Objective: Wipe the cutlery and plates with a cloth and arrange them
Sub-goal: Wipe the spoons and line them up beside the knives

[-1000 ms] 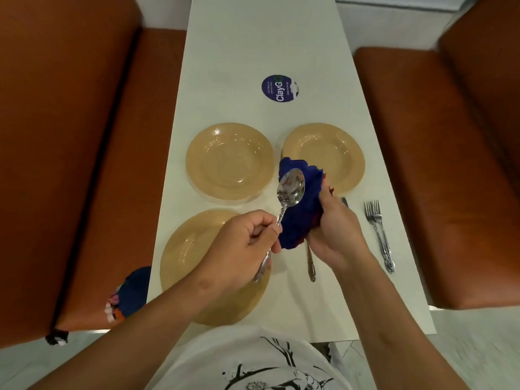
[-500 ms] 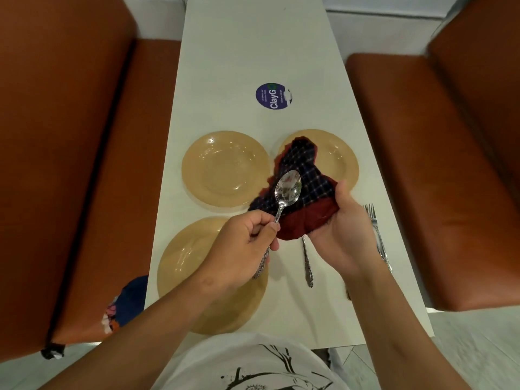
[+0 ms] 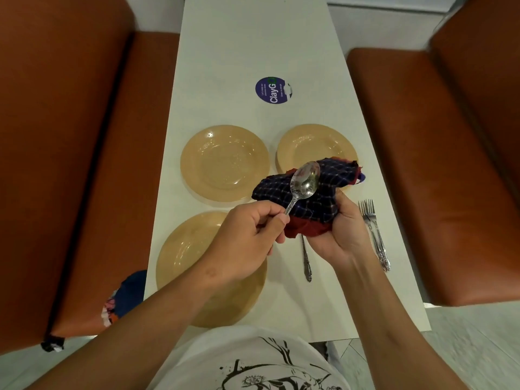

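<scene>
My left hand (image 3: 247,243) grips the handle of a silver spoon (image 3: 304,182), whose bowl lies face up on a dark blue checked cloth with a red underside (image 3: 315,201). My right hand (image 3: 342,235) holds that cloth spread out from beneath, above the table. Three amber plates sit on the white table (image 3: 253,46): one far left (image 3: 223,164), one far right (image 3: 312,144) partly behind the cloth, one near left (image 3: 194,254) partly under my left arm. Two forks (image 3: 375,235) lie stacked to the right. Another utensil's handle (image 3: 306,257) shows below the cloth.
A round purple sticker (image 3: 273,90) is stuck on the table beyond the plates. Orange-brown bench seats flank the table on the left (image 3: 98,192) and right (image 3: 422,178). A blue patterned bundle (image 3: 126,296) rests on the left bench near the table's edge.
The cloth went from bunched around the spoon bowl to spread flat in my right hand, with the spoon bowl now lying on top of it. The view shifted slightly.
</scene>
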The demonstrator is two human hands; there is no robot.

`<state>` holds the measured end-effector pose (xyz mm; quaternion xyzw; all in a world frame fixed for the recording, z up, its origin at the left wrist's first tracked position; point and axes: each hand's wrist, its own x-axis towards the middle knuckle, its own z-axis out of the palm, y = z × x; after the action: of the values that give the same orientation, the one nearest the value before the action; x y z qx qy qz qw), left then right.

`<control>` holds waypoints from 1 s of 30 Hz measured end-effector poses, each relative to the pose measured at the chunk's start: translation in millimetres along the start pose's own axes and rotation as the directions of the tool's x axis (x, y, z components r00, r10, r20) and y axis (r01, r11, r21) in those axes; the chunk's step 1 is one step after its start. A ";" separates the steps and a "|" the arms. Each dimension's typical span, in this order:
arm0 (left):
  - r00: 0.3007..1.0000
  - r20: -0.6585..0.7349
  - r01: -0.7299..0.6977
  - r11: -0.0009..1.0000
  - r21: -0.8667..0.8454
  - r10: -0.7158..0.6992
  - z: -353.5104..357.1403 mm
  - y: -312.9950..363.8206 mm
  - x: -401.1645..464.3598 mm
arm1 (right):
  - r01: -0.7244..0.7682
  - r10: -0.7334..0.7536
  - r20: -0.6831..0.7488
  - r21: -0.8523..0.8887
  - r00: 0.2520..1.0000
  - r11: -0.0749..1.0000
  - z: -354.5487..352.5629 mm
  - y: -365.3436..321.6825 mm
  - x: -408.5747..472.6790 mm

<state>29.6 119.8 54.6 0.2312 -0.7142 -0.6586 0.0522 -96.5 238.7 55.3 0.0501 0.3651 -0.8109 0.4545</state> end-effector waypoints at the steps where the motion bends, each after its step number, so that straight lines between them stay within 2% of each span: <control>1: 1.000 0.001 -0.001 1.000 0.002 0.001 0.1 0.2 -0.4 | -0.005 0.005 0.015 -0.024 1.000 1.000 -1.5 -0.4 -0.4; 6: 0.999 0.007 0.031 0.999 -0.006 -0.031 -0.6 -1.4 -1.2 | 0.014 -0.005 0.026 -0.334 1.000 0.943 3.2 -3.2 -4.2; 10: 0.999 0.026 0.035 0.999 0.040 -0.036 -1.0 -5.1 -2.7 | 0.126 -0.087 0.097 -0.542 0.991 0.831 10.2 -0.3 -5.2; 14: 0.999 0.034 0.030 0.997 0.066 -0.032 1.6 -8.1 -6.2 | 0.234 -0.194 0.144 -0.763 0.970 0.603 10.3 2.2 2.7; 17: 0.997 0.034 0.073 0.997 0.035 -0.074 2.6 -9.5 -10.6 | 0.292 -0.226 0.217 -0.876 0.950 0.384 10.1 -6.3 8.1; 22: 0.996 0.018 0.088 0.994 0.064 -0.090 0.4 -9.2 -11.3 | 0.325 -0.251 0.306 -0.945 0.918 0.036 15.7 -16.6 12.5; 25: 0.997 -0.002 0.072 0.993 0.090 -0.072 -2.9 -6.8 -8.7 | 0.326 -0.322 0.380 -0.922 0.867 -0.210 16.0 -19.0 18.0; 28: 0.999 -0.021 0.050 0.992 0.117 -0.047 -9.5 -2.7 -5.7 | 0.300 -0.398 0.410 -0.902 0.821 -0.311 18.8 -20.3 18.9; 30: 0.999 -0.031 0.044 0.989 0.139 -0.040 -16.4 0.7 -3.5 | 0.223 -0.469 0.329 -0.937 0.819 -0.268 18.1 -18.6 19.1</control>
<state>38.7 106.2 58.2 0.2585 -0.7527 -0.6046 0.0318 -117.5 219.7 70.7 -0.3455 0.8725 -0.3424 0.0451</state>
